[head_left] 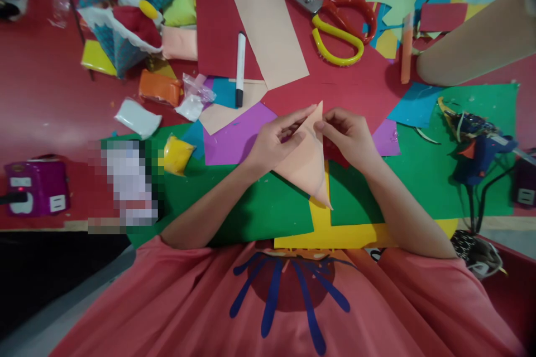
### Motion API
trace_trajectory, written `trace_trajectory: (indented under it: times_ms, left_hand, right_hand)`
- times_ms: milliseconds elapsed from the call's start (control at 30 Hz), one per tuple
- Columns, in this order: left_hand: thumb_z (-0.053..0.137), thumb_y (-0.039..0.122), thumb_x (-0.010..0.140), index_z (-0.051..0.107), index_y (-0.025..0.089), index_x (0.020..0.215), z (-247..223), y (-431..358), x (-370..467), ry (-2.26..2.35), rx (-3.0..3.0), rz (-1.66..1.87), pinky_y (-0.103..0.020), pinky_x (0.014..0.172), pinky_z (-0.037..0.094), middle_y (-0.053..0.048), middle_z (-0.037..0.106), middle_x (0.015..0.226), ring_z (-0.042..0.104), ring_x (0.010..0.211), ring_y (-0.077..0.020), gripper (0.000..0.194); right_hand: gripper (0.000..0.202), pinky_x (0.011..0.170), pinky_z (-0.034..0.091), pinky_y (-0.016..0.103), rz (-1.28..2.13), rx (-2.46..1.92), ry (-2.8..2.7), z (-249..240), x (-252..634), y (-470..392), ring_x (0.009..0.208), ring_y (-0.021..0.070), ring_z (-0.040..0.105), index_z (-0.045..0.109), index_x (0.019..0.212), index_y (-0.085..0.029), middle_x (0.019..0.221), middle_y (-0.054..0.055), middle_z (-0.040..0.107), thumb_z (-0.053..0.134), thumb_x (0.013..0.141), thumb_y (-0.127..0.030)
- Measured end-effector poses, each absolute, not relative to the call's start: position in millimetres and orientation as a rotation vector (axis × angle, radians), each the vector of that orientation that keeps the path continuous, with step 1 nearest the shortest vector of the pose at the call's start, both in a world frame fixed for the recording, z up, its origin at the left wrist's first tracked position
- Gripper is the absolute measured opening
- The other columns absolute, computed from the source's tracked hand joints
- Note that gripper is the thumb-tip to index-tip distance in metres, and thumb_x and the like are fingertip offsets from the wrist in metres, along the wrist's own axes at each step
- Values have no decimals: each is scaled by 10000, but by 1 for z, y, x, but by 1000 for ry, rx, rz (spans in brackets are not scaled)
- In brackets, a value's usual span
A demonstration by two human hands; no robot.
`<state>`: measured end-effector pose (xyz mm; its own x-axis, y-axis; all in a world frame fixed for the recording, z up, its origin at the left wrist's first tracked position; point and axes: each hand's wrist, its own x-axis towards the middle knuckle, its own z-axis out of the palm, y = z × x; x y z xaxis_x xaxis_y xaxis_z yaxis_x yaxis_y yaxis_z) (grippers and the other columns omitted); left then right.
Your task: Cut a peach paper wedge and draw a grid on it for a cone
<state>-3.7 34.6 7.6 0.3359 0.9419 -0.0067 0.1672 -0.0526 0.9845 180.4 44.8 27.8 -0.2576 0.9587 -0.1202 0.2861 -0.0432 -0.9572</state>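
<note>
The left hand (274, 142) grips the folded peach paper (304, 164) along its left edge, thumb on the near face and the fingers partly hidden behind. The right hand (347, 134) pinches the opposite edge just below the upper point, between thumb and curled fingers. The paper is held up in front of the body, over the green sheet (234, 206), its lower corner pointing towards the shirt (176, 301).

The step in hand looks like shaping or closing the fold near that upper point. To do it well, I would let the left hand simply steady the form, with light thumb pressure so the face does not dent, while the right hand lines up the edges at the tip and presses downward in short pinches. A curved line shows along the right side (a loose flap or a crease, I cannot tell which), so that side deserves checking before pressing hard.

As for writing, nothing can be read. The scissors (315, 6) and the marker (240, 70) show no legible brand. The blue glue gun (481, 159) bears a pale strip too small to make out, the purple power block (37, 187) has no readable label, and the pixelated patch (129, 184) hides whatever it might display.
</note>
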Motion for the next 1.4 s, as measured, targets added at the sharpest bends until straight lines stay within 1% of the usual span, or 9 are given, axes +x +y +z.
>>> trace_trajectory:
  times_ms: [167, 367, 533, 967, 1067, 1133, 1233, 1300, 1400]
  left_hand:
    - [566, 379, 919, 579, 247, 1316, 7, 35, -7, 1145, 1497, 821, -269, 842, 556, -44, 721, 1140, 679, 955, -145, 419]
    - [563, 374, 925, 669, 231, 1218, 11, 32, -7, 1103, 1552, 826, -271, 862, 560, -48, 702, 1220, 684, 1034, -171, 343]
    - [567, 365, 924, 679, 223, 1214, 15, 31, -9, 1081, 1603, 809, -262, 921, 549, -41, 684, 1245, 664, 1130, -195, 341]
    - [575, 334, 907, 690, 225, 1197, 16, 33, -9, 1054, 1547, 782, -252, 915, 533, -36, 693, 1238, 653, 1138, -190, 330]
    - [584, 297, 886, 673, 199, 1210, 18, 32, -8, 1061, 1520, 779, -220, 825, 535, -49, 732, 1145, 685, 1016, -160, 349]
    - [614, 304, 866, 665, 179, 1195, 20, 33, -8, 1078, 1482, 766, -198, 746, 524, -42, 758, 987, 691, 878, -132, 356]
    - [685, 383, 817, 707, 162, 940, 24, 37, -10, 1136, 1413, 763, -173, 608, 482, -3, 709, 748, 652, 691, -102, 254]
    - [725, 427, 777, 671, 161, 761, 25, 41, -14, 1185, 1348, 777, -170, 525, 447, 19, 651, 651, 609, 589, -87, 272]
    - [773, 389, 727, 631, 166, 668, 26, 48, -19, 1261, 1210, 873, -170, 488, 432, 43, 597, 584, 559, 515, -69, 271]
  right_hand:
    - [322, 522, 409, 281, 1410, -1344, -1482, 27, 181, 41, 536, 123, 501, 476, 725, -230, 605, -33, 499, 598, 842, -503]
    - [237, 547, 442, 293, 1394, -1293, -1413, 24, 184, 42, 550, 126, 528, 533, 794, -231, 650, -24, 555, 612, 865, -442]
    - [255, 526, 412, 262, 1397, -1208, -1312, 20, 185, 42, 518, 105, 505, 561, 721, -225, 567, -44, 533, 667, 846, -419]
    - [294, 477, 377, 231, 1467, -1145, -1248, 23, 183, 42, 487, 79, 499, 603, 661, -210, 543, -50, 562, 716, 805, -440]
    - [309, 469, 377, 232, 1480, -1146, -1282, 22, 183, 41, 483, 78, 498, 607, 644, -207, 545, -47, 564, 705, 814, -446]
    - [313, 483, 381, 233, 1406, -1165, -1273, 20, 186, 43, 492, 77, 495, 602, 622, -207, 548, -46, 560, 698, 823, -427]
    - [312, 487, 383, 232, 1229, -1177, -1151, 18, 194, 49, 487, 74, 472, 577, 588, -215, 533, -52, 523, 690, 830, -375]
    - [300, 465, 378, 233, 1168, -1147, -1051, 18, 199, 54, 466, 75, 445, 561, 568, -220, 520, -53, 493, 683, 826, -312]
    - [265, 423, 370, 238, 1152, -1133, -966, 19, 202, 58, 451, 76, 434, 562, 589, -230, 545, -50, 483, 686, 809, -309]
